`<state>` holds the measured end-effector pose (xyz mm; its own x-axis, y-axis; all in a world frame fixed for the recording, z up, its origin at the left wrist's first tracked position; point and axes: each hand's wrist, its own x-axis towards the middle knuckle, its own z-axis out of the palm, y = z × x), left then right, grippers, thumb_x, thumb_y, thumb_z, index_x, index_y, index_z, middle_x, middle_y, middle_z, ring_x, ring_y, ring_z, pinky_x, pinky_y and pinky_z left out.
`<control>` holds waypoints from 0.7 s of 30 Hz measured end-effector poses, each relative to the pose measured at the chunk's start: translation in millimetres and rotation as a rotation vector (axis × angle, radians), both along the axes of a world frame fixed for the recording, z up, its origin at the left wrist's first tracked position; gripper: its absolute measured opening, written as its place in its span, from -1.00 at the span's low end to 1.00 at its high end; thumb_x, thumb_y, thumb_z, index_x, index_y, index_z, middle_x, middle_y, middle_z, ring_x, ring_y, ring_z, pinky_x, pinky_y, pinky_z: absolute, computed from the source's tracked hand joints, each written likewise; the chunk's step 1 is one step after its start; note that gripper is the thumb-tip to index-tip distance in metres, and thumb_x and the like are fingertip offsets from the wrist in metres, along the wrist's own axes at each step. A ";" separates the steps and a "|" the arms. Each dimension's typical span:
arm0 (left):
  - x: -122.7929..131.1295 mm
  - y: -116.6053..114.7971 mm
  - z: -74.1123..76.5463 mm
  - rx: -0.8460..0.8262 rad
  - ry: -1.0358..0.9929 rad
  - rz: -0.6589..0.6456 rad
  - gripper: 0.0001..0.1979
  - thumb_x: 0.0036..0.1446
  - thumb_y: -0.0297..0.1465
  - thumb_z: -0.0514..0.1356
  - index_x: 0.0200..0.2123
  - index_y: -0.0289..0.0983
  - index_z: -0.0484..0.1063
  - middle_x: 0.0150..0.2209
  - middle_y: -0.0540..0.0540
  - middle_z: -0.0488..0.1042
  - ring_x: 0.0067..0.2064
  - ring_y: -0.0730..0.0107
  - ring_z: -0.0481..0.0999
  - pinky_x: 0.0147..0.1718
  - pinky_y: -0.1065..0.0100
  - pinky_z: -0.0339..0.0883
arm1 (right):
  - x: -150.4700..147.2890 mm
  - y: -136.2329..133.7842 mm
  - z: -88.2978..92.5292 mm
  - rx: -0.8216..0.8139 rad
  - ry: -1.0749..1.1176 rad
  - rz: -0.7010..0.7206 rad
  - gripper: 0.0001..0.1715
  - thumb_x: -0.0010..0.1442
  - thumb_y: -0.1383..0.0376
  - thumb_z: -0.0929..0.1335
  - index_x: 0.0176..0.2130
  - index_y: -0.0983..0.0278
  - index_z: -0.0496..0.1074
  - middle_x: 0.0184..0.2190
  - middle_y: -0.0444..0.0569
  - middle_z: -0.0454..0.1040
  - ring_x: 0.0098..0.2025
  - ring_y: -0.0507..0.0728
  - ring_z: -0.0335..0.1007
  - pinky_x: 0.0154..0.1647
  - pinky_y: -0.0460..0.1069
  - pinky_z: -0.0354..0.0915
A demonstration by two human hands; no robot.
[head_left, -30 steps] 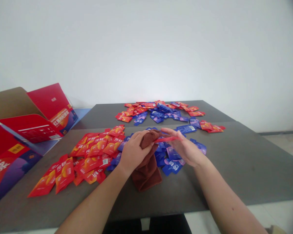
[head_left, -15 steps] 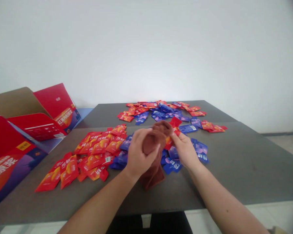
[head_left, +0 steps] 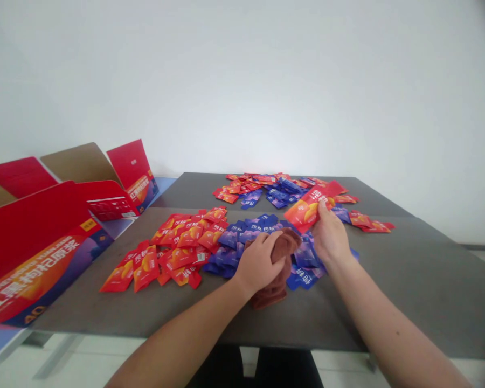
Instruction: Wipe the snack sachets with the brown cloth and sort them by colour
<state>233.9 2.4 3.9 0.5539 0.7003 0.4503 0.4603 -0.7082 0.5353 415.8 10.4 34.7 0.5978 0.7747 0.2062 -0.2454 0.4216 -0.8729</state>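
The right hand (head_left: 330,234) is pinching a flat, glossy red-and-orange pouch (head_left: 305,212), its long axis slanting, narrow end pointing up-right; the left hand (head_left: 260,264) is clutching a crumpled brown fabric cloth (head_left: 272,292).

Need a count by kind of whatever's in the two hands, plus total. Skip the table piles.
Red sachet: 1, in the right hand
Brown cloth: 1, in the left hand
Total: 2 visible in the hands

Left hand (head_left: 259,264) grips brown cloth (head_left: 288,246), right hand (head_left: 330,237) holds red packet (head_left: 307,209)
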 end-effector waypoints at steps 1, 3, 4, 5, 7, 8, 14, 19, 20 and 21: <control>1.0 1.8 -2.6 -0.008 -0.001 0.017 -0.44 0.06 -0.40 0.19 0.17 -0.16 0.22 0.03 -0.16 0.37 0.02 0.10 0.43 0.04 0.10 0.30 | -2.6 7.4 4.7 -0.043 -0.030 0.039 -0.64 0.10 0.00 0.39 -0.27 0.23 0.41 -0.28 -0.09 0.55 -0.31 0.09 0.48 -0.35 -0.04 0.40; 3.4 4.0 -7.0 -0.005 0.003 0.026 -0.43 0.06 -0.38 0.21 0.17 -0.15 0.21 0.03 -0.15 0.37 0.03 0.09 0.42 0.06 0.08 0.29 | -13.9 26.0 14.9 -0.163 -0.083 0.164 -0.67 0.14 0.03 0.37 -0.29 0.24 0.40 -0.34 -0.09 0.56 -0.36 0.07 0.47 -0.41 -0.08 0.38; 4.5 4.4 -8.7 0.004 0.006 0.019 -0.43 0.06 -0.37 0.21 0.17 -0.15 0.21 0.03 -0.14 0.37 0.03 0.10 0.42 0.06 0.08 0.29 | -22.9 37.0 19.7 -0.245 -0.099 0.243 -0.70 0.18 0.05 0.34 -0.29 0.24 0.40 -0.37 -0.09 0.56 -0.39 0.06 0.47 -0.43 -0.09 0.37; 5.3 4.5 -10.1 0.013 0.010 0.010 -0.43 0.07 -0.37 0.21 0.18 -0.15 0.20 0.03 -0.13 0.37 0.03 0.11 0.42 0.06 0.08 0.29 | -34.2 48.5 23.8 -0.327 -0.107 0.330 -0.73 0.23 0.09 0.31 -0.29 0.25 0.39 -0.40 -0.08 0.56 -0.41 0.05 0.47 -0.45 -0.10 0.36; 6.0 4.0 -12.3 0.027 0.019 -0.003 -0.46 0.08 -0.34 0.20 0.15 -0.18 0.22 0.01 -0.13 0.39 0.02 0.12 0.43 0.05 0.10 0.32 | -62.4 71.7 29.7 -0.480 -0.112 0.480 -0.76 0.31 0.17 0.23 -0.27 0.27 0.37 -0.45 -0.06 0.55 -0.46 0.03 0.46 -0.45 -0.11 0.36; 6.0 3.8 -13.4 0.030 0.022 -0.004 -0.49 0.08 -0.33 0.20 0.13 -0.20 0.25 0.00 -0.14 0.39 0.01 0.12 0.44 0.04 0.11 0.33 | -78.1 82.5 31.4 -0.523 -0.121 0.539 -0.76 0.33 0.21 0.22 -0.26 0.28 0.37 -0.47 -0.05 0.54 -0.48 0.03 0.45 -0.45 -0.09 0.37; 6.4 6.5 -20.6 0.009 -0.030 0.034 -0.56 0.10 -0.29 0.16 0.05 -0.33 0.33 0.01 -0.26 0.45 0.05 0.04 0.44 0.07 0.11 0.33 | -154.6 123.1 27.8 -0.674 -0.298 0.788 -0.75 0.28 0.17 0.30 -0.32 0.30 0.40 -0.61 -0.10 0.47 -0.53 0.06 0.43 -0.41 -0.01 0.40; 7.8 7.1 -22.4 0.020 -0.003 -0.012 -0.65 0.11 -0.33 0.15 -0.03 -0.29 0.42 -0.07 -0.22 0.51 0.01 0.06 0.46 0.08 0.10 0.31 | -161.3 124.9 19.3 -0.770 -0.590 0.686 -0.67 0.07 0.11 0.46 -0.51 0.27 0.38 -0.74 -0.15 0.32 -0.62 0.04 0.28 -0.50 -0.03 0.30; 7.9 6.6 -21.8 0.028 0.006 -0.009 -0.64 0.11 -0.32 0.16 -0.02 -0.29 0.41 -0.06 -0.22 0.50 0.02 0.06 0.46 0.08 0.10 0.31 | -156.2 123.0 19.8 -0.762 -0.643 0.652 -0.63 0.05 0.08 0.47 -0.55 0.26 0.37 -0.74 -0.15 0.31 -0.62 0.03 0.25 -0.52 -0.04 0.27; 7.8 5.8 -20.9 0.036 0.014 -0.006 -0.63 0.10 -0.31 0.17 -0.01 -0.29 0.40 -0.04 -0.22 0.48 0.02 0.06 0.45 0.08 0.10 0.31 | -149.1 120.8 21.4 -0.747 -0.689 0.623 -0.59 0.03 0.04 0.47 -0.56 0.26 0.37 -0.72 -0.13 0.32 -0.62 0.03 0.24 -0.53 -0.05 0.26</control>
